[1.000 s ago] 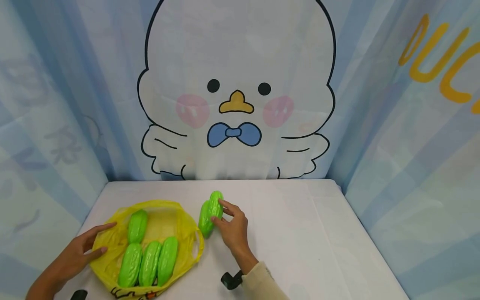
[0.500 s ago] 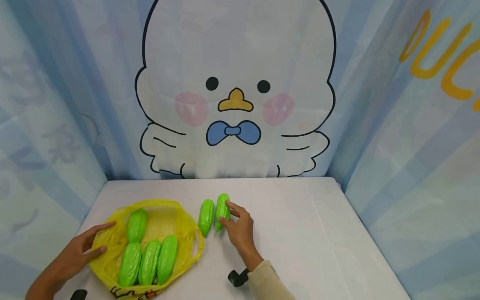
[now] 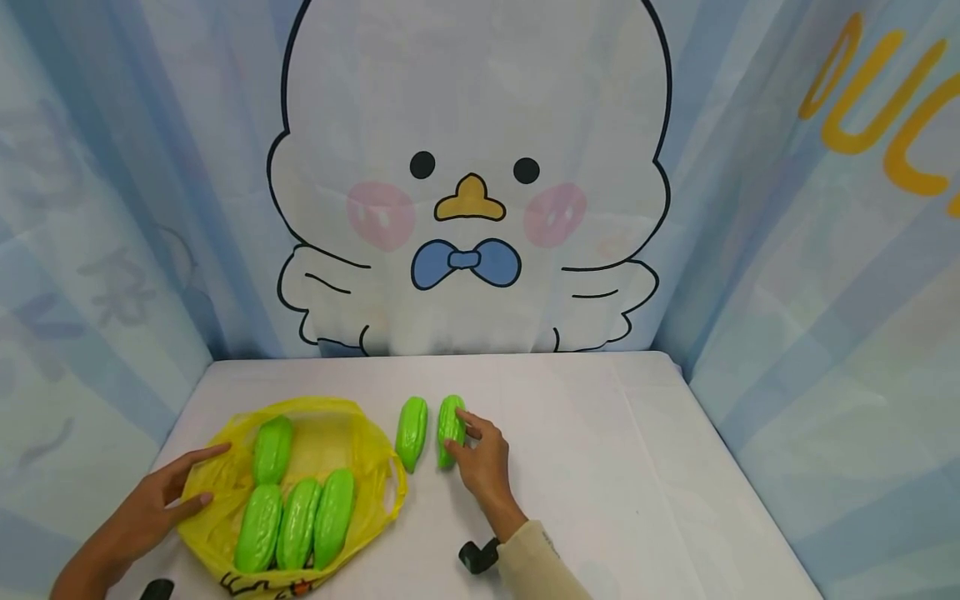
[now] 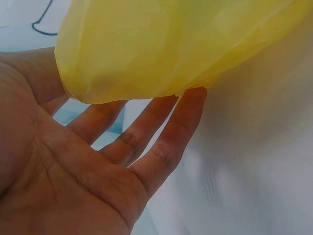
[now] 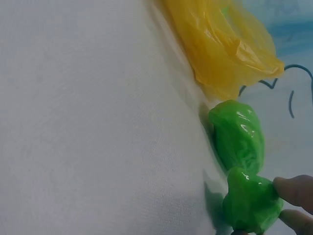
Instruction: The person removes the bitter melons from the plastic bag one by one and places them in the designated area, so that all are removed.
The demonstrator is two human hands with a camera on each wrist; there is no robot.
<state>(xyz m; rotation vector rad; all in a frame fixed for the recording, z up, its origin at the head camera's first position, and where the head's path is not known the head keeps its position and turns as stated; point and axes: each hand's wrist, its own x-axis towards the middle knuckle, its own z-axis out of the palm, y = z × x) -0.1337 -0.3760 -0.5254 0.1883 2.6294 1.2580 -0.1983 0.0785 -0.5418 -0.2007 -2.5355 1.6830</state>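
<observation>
My right hand (image 3: 483, 462) pinches a glossy, bumpy green cucumber (image 3: 448, 429), thumb on its left side and fingers on its right. Just left of it a second cucumber (image 3: 411, 433) lies on the white table. In the right wrist view the pinched cucumber (image 5: 249, 203) shows end-on, close to the other one (image 5: 238, 134). A yellow plastic bag (image 3: 322, 421) stands wide-mouthed at the left, with several more cucumbers (image 3: 258, 529) inside. Against the bag's left side, my left hand (image 3: 146, 512) has its thumb and fingers spread; the left wrist view shows extended fingers touching the plastic (image 4: 146, 58).
The white-covered table (image 3: 637, 483) extends to the right of both hands. Behind it hangs a curtain (image 3: 480, 308) with a cartoon duck, and patterned curtains close in both sides. The bag's handle loop (image 3: 393, 487) sticks out toward the loose cucumbers.
My right hand has moved right with its cucumber, which overlapped the other one in view before and now sits apart on its right. The left hand and bag keep their places.
</observation>
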